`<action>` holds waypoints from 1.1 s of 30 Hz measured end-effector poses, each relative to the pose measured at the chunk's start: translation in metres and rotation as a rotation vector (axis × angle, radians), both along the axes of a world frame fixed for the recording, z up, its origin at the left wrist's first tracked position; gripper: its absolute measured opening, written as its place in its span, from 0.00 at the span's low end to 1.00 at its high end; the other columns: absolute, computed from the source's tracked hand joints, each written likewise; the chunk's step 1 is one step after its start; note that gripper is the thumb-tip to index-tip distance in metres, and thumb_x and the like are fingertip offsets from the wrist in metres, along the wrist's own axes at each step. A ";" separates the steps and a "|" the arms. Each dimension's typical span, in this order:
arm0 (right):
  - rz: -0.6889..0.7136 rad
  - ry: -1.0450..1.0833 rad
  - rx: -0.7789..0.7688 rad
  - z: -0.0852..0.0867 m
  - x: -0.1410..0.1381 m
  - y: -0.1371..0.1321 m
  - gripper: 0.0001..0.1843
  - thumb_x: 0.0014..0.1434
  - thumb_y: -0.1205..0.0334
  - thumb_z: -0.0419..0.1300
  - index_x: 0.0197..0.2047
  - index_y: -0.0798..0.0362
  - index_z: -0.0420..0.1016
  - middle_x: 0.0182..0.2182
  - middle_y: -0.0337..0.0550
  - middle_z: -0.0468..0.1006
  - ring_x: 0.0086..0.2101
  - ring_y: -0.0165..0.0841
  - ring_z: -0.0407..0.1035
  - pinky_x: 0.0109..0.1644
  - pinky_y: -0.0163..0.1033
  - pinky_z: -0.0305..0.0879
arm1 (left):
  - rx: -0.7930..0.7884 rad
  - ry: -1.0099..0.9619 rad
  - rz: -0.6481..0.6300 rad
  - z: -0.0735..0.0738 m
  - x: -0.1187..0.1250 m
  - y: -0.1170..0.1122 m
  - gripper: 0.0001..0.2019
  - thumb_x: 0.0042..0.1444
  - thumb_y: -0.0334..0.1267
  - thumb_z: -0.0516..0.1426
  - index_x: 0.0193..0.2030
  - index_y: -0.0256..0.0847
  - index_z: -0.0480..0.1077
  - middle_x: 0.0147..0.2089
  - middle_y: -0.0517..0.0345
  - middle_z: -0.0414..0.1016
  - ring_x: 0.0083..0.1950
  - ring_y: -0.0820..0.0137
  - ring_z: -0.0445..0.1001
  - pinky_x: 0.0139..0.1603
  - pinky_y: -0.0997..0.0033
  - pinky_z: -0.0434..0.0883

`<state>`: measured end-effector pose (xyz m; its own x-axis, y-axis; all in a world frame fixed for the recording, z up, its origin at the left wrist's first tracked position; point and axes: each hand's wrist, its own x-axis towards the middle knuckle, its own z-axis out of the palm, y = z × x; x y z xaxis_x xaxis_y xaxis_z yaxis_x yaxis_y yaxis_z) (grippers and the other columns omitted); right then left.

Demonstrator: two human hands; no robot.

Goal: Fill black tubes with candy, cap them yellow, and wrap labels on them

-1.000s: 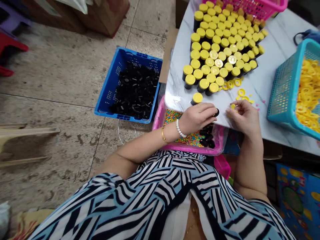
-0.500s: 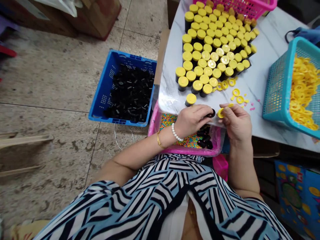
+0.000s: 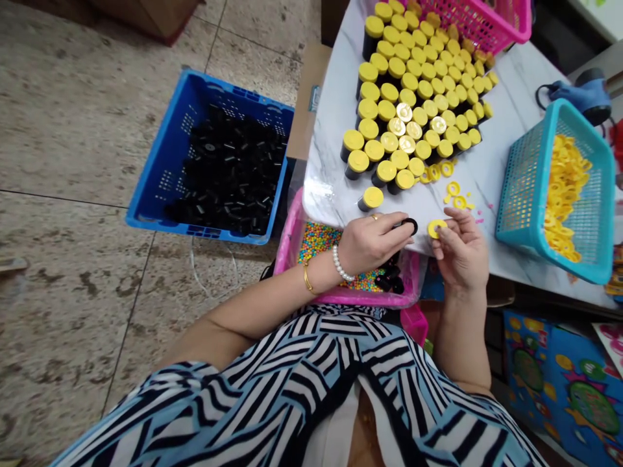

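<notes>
The left hand sits at the near edge of the marble surface, its fingers curled around a small black tube whose open mouth faces 3 o'clock. Just beside that mouth, the right hand has thumb and forefinger pressed on a yellow cap, which is close to the tube but not on it.

By my reading, a good part of the work is done. A dense block of capped tubes stands at 12 o'clock from the hands, with a lone capped tube at 11 o'clock, apart from the block. Plenty looks left. The blue crate on the floor at 9 o'clock is piled with bare black tubes, and the teal basket at 3 o'clock holds a heap of spare caps. A few loose rings lie on the surface between the block and the right hand.

Under the left wrist, a pink tray holds coloured beads and several more black tubes. A pink basket stands at the far edge.

No brand or writing can be read. A small label on the cardboard at 11 o'clock is too small to make out, and the tubes and caps look plain
</notes>
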<state>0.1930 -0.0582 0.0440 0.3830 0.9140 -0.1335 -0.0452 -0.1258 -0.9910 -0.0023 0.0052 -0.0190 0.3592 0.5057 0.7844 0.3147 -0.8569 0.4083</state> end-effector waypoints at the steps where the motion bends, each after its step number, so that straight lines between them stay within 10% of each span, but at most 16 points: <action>1: 0.035 0.007 -0.013 0.000 -0.002 0.002 0.19 0.51 0.57 0.76 0.45 0.45 0.79 0.29 0.32 0.75 0.21 0.24 0.67 0.18 0.28 0.60 | -0.003 -0.005 0.000 0.000 0.000 0.000 0.11 0.69 0.43 0.61 0.54 0.41 0.75 0.53 0.49 0.84 0.41 0.69 0.83 0.39 0.70 0.78; 13: 0.180 -0.053 -0.164 0.009 -0.028 0.021 0.12 0.53 0.56 0.76 0.39 0.49 0.82 0.24 0.34 0.79 0.16 0.24 0.65 0.18 0.31 0.63 | -0.054 -0.099 0.015 0.002 0.001 0.001 0.16 0.70 0.44 0.60 0.55 0.34 0.68 0.37 0.55 0.83 0.32 0.73 0.81 0.32 0.75 0.75; 33: 0.190 -0.038 -0.285 0.017 -0.032 0.022 0.19 0.54 0.52 0.77 0.41 0.48 0.74 0.23 0.30 0.71 0.17 0.25 0.65 0.19 0.32 0.66 | -0.230 0.027 -0.046 0.009 -0.005 -0.003 0.19 0.71 0.50 0.58 0.58 0.35 0.70 0.42 0.51 0.84 0.39 0.69 0.83 0.40 0.72 0.76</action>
